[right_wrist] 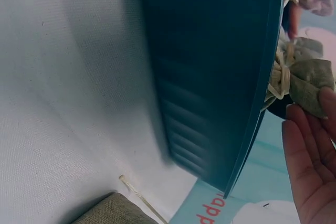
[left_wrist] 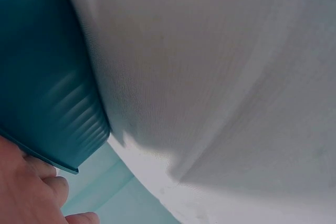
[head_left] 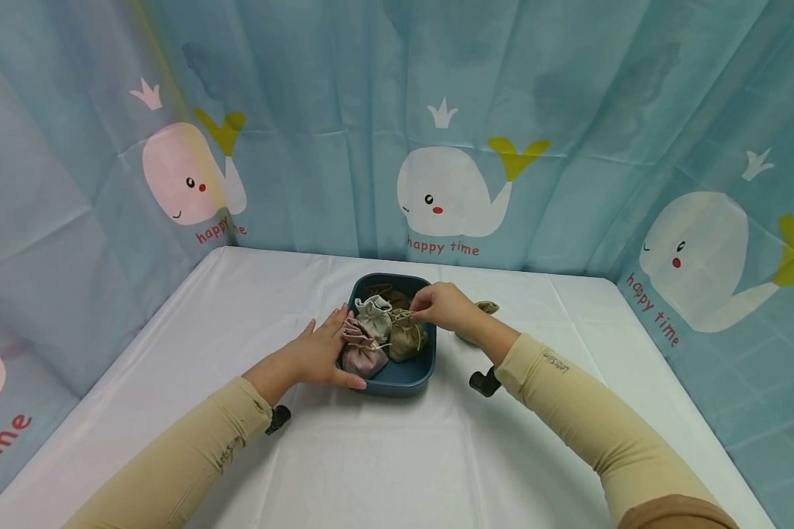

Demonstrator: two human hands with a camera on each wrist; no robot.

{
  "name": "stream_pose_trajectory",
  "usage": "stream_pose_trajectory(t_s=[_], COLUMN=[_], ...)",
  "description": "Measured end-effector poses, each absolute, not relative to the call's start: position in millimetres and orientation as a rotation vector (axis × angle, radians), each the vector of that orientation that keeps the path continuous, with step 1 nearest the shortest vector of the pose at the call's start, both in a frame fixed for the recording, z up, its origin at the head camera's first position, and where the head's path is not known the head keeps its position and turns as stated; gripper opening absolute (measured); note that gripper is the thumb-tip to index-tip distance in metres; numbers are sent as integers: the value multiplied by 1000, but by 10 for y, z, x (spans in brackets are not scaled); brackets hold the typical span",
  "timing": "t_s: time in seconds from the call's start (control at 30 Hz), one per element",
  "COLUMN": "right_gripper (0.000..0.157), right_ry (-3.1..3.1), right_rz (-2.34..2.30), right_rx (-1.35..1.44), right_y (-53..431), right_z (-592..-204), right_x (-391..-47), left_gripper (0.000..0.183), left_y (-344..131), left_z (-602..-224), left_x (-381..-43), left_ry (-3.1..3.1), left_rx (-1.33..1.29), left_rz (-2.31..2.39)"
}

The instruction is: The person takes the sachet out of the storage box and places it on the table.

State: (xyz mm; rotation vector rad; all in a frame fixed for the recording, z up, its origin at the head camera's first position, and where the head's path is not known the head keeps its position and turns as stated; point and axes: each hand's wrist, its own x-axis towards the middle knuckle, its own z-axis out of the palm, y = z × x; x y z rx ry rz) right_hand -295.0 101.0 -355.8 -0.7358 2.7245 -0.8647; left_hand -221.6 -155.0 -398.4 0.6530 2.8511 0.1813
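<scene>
Two hands are working at a blue bin [head_left: 400, 389], which is standing on a white-covered bench [head_left: 344, 463]. In the head view, the left hand [head_left: 317, 354] is resting against the left side of the bin, its fingers spread and nearly straight, the thumb reaching to the near corner; in my judgement it is steadying the bin. The right hand [head_left: 442, 307] is narrowing its fingertips on the gathered top of an olive bag [head_left: 406, 343], which is sitting inside the bin, toward the right. Next to it a pink bag [head_left: 364, 360] and a pale bag [head_left: 374, 317] are lying, and a brown bag [head_left: 398, 299] is partly showing behind. One outside bag [head_left: 487, 306] is lying to the right, mostly hidden by the right arm.

In the left wrist view, only some fingers are showing at the rim.

In the right wrist view, the thumb and fingers are pinching the olive bag's cloth above its tie. The outside bag is lying on the bench, a cord [right_wrist: 139, 198] beside it.

The present step is probably placing or lifting this olive bag; I cannot tell which. Either way, the next move is calling for a controlled pinch, without catching the neighbouring bags.
</scene>
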Motion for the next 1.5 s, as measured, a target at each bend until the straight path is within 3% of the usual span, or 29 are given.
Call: stream_pose_trajectory(t_s=[0.53,1.5], right_gripper=[7,7], right_ry=[2745,2818], right_rz=[-899,-1102], right_rx=[-765,-736], right_y=[1035,1139], right_z=[-3570,-3237], right_x=[-2924,-2692], left_gripper=[127,125], left_y=[-1555,-1549], left_z=[-4011,-3990], left_x=[-2229,-2232], left_ry=[2857,2842], left_rx=[665,649], left_rz=[179,179])
